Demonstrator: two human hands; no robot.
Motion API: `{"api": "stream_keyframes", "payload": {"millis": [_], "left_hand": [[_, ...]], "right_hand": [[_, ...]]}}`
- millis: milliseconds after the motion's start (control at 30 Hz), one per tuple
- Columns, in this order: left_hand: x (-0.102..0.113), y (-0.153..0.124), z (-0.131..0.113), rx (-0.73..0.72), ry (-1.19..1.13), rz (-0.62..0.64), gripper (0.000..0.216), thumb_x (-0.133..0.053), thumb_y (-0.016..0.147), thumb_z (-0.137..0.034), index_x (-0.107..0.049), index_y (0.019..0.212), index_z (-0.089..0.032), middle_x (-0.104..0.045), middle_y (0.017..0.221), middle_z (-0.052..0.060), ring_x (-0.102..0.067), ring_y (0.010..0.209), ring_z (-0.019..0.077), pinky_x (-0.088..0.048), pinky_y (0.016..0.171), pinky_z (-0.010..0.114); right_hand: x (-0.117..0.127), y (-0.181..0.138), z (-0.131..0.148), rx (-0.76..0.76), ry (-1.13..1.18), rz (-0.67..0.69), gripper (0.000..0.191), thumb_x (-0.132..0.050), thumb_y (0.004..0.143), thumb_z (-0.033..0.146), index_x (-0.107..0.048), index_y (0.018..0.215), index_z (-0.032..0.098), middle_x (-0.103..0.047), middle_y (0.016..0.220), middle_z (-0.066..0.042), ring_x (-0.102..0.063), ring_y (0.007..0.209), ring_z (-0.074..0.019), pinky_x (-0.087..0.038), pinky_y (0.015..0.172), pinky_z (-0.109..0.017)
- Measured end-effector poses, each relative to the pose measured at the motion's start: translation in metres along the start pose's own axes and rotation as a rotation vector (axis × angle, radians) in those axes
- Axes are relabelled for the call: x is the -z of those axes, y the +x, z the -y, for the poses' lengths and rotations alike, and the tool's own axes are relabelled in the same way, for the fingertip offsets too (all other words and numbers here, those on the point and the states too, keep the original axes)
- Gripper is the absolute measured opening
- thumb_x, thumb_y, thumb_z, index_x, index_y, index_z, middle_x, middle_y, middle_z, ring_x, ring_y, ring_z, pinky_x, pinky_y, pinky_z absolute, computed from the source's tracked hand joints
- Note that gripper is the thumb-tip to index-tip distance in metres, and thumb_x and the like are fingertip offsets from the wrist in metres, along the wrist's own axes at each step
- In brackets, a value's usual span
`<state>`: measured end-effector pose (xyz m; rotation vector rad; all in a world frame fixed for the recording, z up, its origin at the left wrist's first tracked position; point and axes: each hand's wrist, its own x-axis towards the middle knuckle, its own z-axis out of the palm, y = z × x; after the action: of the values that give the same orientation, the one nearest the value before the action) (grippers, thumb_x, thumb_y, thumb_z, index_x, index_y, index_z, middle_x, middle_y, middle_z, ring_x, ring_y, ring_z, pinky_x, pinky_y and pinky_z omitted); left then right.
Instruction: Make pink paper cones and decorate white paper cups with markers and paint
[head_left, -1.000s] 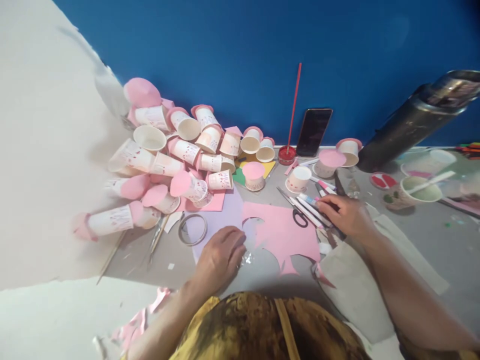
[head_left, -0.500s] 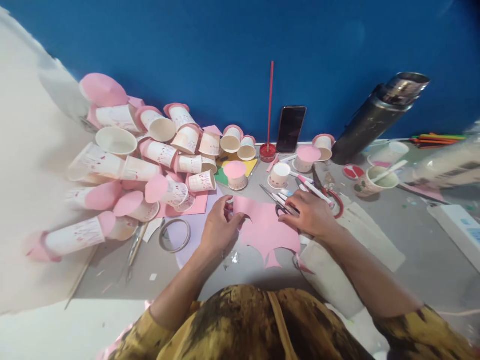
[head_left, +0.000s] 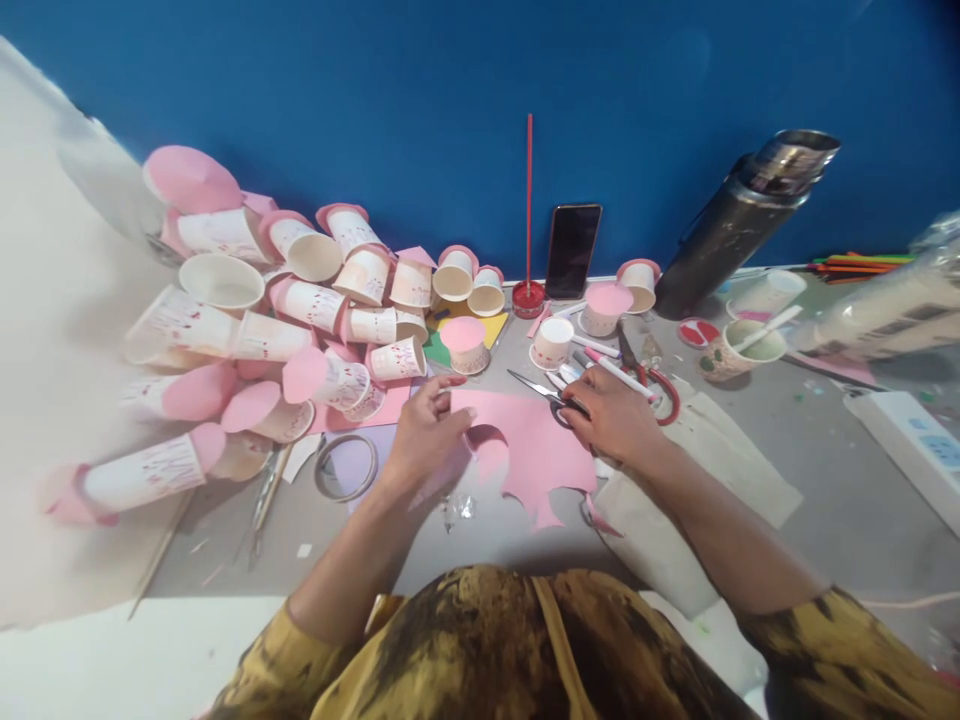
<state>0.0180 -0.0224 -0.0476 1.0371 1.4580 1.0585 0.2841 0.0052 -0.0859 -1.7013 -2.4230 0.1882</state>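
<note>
A pink paper sheet (head_left: 536, 445) with round cut-outs lies on the grey table in front of me. My left hand (head_left: 427, 435) pinches its left edge and lifts it slightly. My right hand (head_left: 611, 415) is closed round the handles of black-handled scissors (head_left: 544, 390), whose blades point left over the sheet's top edge. A lilac sheet (head_left: 349, 460) lies under the pink one, with a tape ring (head_left: 345, 467) on it.
A heap of paper cups with pink discs (head_left: 285, 310) fills the left. Single cups (head_left: 551, 343), markers (head_left: 615, 370), red-handled scissors (head_left: 664, 395), a phone (head_left: 571, 250) and a red stick on a lid (head_left: 529, 200) stand behind. A steel flask (head_left: 742, 220) leans right; a glue cup (head_left: 739, 350) sits nearby.
My left hand moved from flat on the lilac sheet to pinching the pink sheet's edge. My right hand left the markers and took hold of the black scissors. The view shifted right.
</note>
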Motion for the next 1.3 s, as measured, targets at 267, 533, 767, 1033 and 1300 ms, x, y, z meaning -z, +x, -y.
{"api": "stream_keyframes", "payload": {"millis": [267, 533, 767, 1033, 1300], "left_hand": [[0.054, 0.007, -0.012, -0.131, 0.520, 0.074, 0.039, -0.070, 0.077, -0.033, -0.069, 0.114, -0.020, -0.066, 0.075, 0.001, -0.064, 0.070, 0.0206, -0.057, 0.070, 0.037], [0.017, 0.015, -0.004, -0.591, 1.077, -0.074, 0.047, -0.051, 0.090, -0.012, -0.062, 0.135, -0.019, -0.064, 0.133, 0.016, -0.057, 0.126, 0.0350, -0.047, 0.106, 0.053], [-0.001, -0.034, 0.042, -0.799, 1.033, 0.558, 0.057, -0.061, 0.096, -0.049, -0.054, 0.146, -0.021, -0.049, 0.157, 0.019, -0.038, 0.151, 0.0339, -0.037, 0.119, 0.056], [0.001, -0.041, 0.048, -0.728, 0.962, 0.684, 0.038, -0.059, 0.098, -0.045, -0.070, 0.126, -0.021, -0.058, 0.151, 0.014, -0.045, 0.148, 0.0314, -0.031, 0.123, 0.056], [0.001, -0.036, 0.039, -0.781, 0.776, 0.498, 0.021, -0.063, 0.094, -0.024, -0.074, 0.112, -0.021, -0.069, 0.136, 0.012, -0.054, 0.140, 0.0269, -0.045, 0.117, 0.046]], "right_hand": [[0.000, -0.001, -0.004, -0.004, 0.011, -0.006, 0.018, -0.065, 0.095, 0.035, -0.070, 0.108, 0.024, -0.066, 0.111, -0.009, -0.062, 0.104, -0.0268, -0.039, 0.066, -0.031], [-0.001, -0.001, -0.007, 0.010, 0.019, 0.010, 0.019, -0.064, 0.097, 0.036, -0.071, 0.110, 0.024, -0.064, 0.113, -0.009, -0.061, 0.104, -0.0265, -0.039, 0.069, -0.031], [-0.002, -0.001, -0.008, 0.040, 0.009, -0.015, 0.017, -0.064, 0.096, 0.033, -0.071, 0.108, 0.023, -0.065, 0.110, -0.009, -0.062, 0.102, -0.0252, -0.039, 0.069, -0.030], [-0.009, -0.002, -0.011, 0.086, 0.027, -0.062, 0.015, -0.065, 0.094, 0.031, -0.070, 0.106, 0.024, -0.066, 0.106, -0.007, -0.065, 0.098, -0.0250, -0.043, 0.071, -0.032], [-0.018, -0.001, -0.019, 0.102, 0.085, -0.096, 0.015, -0.061, 0.095, 0.034, -0.070, 0.104, 0.027, -0.068, 0.100, -0.006, -0.067, 0.092, -0.0259, -0.045, 0.067, -0.032]]}}
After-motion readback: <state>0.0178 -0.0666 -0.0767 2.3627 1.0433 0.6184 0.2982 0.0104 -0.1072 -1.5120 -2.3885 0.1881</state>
